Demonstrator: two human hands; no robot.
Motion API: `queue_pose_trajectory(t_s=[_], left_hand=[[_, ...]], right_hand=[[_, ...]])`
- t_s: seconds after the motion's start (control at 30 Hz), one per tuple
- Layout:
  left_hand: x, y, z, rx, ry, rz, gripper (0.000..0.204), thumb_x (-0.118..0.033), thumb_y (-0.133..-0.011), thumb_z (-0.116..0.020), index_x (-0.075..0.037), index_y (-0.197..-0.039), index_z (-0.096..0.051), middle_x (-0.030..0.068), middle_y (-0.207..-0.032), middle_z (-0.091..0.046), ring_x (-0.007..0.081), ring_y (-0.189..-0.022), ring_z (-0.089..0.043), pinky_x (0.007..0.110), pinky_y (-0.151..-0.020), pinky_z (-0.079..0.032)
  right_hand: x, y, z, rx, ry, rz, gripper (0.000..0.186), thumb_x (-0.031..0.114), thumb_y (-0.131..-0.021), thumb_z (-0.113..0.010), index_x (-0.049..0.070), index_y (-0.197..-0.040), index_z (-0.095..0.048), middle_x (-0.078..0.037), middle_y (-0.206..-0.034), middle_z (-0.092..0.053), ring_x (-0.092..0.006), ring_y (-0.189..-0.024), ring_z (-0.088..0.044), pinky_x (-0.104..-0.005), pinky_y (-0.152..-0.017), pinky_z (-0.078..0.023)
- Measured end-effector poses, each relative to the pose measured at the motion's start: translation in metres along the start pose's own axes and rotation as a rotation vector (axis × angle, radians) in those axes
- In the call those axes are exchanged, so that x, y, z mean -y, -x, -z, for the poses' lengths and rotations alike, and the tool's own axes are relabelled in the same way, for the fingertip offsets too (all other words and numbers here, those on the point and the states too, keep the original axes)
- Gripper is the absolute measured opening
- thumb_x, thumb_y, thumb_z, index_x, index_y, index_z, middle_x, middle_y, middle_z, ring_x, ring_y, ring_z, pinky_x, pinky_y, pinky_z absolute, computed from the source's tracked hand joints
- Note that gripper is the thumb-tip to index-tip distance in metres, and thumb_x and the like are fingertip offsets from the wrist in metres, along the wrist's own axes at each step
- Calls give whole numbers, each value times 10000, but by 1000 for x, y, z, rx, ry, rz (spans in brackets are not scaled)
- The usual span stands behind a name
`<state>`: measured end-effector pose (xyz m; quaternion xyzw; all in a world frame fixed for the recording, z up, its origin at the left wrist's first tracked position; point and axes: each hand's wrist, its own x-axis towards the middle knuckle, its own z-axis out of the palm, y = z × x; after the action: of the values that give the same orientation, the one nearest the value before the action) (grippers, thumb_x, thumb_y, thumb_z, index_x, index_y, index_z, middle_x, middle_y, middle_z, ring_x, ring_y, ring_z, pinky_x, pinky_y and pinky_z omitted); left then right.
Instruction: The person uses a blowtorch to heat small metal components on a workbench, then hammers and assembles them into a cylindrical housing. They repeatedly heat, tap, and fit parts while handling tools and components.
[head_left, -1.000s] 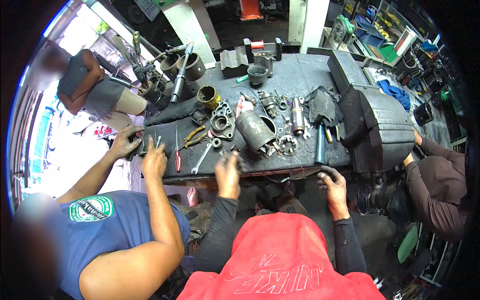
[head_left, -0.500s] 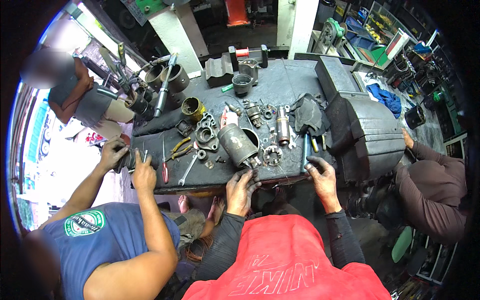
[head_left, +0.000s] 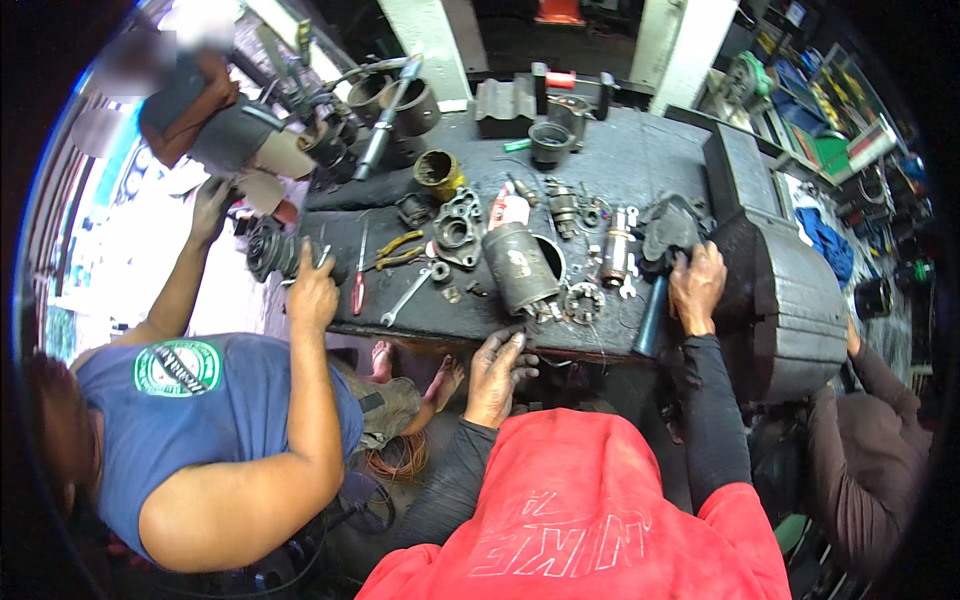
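Observation:
My left hand (head_left: 500,372) is at the bench's front edge, fingers curled around something small and dark that I cannot make out, just below a grey metal cylinder (head_left: 515,268). My right hand (head_left: 695,285) reaches onto the bench with bent fingers at a crumpled black cloth (head_left: 668,222), beside a long dark blue tool (head_left: 650,315); what its fingers grip is hidden. Around them lie a slotted ring part (head_left: 585,303), a shiny shaft (head_left: 616,245), a cast housing (head_left: 458,228), spanners (head_left: 408,295), yellow-handled pliers (head_left: 398,250) and a red screwdriver (head_left: 358,290).
A co-worker (head_left: 215,450) at left has hands at a dark part (head_left: 262,250) on the bench (head_left: 650,150). Another person (head_left: 195,110) stands beyond; a third (head_left: 865,470) crouches at right. A bulky black casing (head_left: 780,300) occupies the bench's right end; metal pots (head_left: 410,110) stand at back.
My right hand has moved forward from the bench edge to the black cloth. My left hand has moved right and slightly down. The left co-worker's left hand has lifted off the dark part.

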<state>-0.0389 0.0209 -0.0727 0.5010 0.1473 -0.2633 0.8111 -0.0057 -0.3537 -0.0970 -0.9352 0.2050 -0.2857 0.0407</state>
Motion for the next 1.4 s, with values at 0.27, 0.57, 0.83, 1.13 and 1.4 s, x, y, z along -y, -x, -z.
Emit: queue_pose_trajectory(t_s=[0.27, 0.57, 0.83, 1.13, 1.4], left_hand=[[14, 13, 49, -187, -171, -10, 328, -260, -1053, -688, -24, -1277, -657, 55, -1048, -722, 127, -857, -676, 282, -715, -578], [-83, -4, 42, -468, -308, -540, 229, -148, -1018, -708, -7, -1196, -679, 43, -949, -705, 111, -782, -647, 259, -668, -535], [-230, -58, 21, -609, -693, -938, 195, -150, -1012, -718, 21, -1107, -722, 81, -989, -745, 134, -846, -658, 308, -760, -535], [-310, -166, 38, -386, -895, -676, 462, -318, -999, -715, 64, -1259, -707, 125, -924, -746, 197, -786, -700, 369, -803, -563], [-300, -172, 48, -141, -397, -325, 349, -232, -1065, -629, 45, -1265, -701, 36, -956, -715, 125, -750, -680, 269, -655, -581]], right_hand=[[20, -9, 34, 213, -303, -175, 496, 247, -825, -868, 6, -1222, -692, -240, -1228, -634, -451, -1152, -619, -507, -980, -505], [9, -23, -14, 356, 75, 5, 260, 149, -799, -755, 19, -1025, -766, -164, -1202, -602, -398, -1130, -586, -529, -918, -525], [1, -48, 3, 285, 121, -37, 425, 256, -893, -777, 8, -1224, -680, -222, -1295, -599, -426, -1191, -587, -564, -930, -511], [25, -51, 7, 294, 100, -42, 261, 120, -838, -725, -10, -1065, -710, -207, -1203, -638, -408, -1141, -609, -535, -982, -477], [195, -105, -26, 73, -1100, -125, 281, 155, -1030, -557, -15, -1239, -634, -126, -1077, -677, -245, -1007, -651, -373, -920, -521]])
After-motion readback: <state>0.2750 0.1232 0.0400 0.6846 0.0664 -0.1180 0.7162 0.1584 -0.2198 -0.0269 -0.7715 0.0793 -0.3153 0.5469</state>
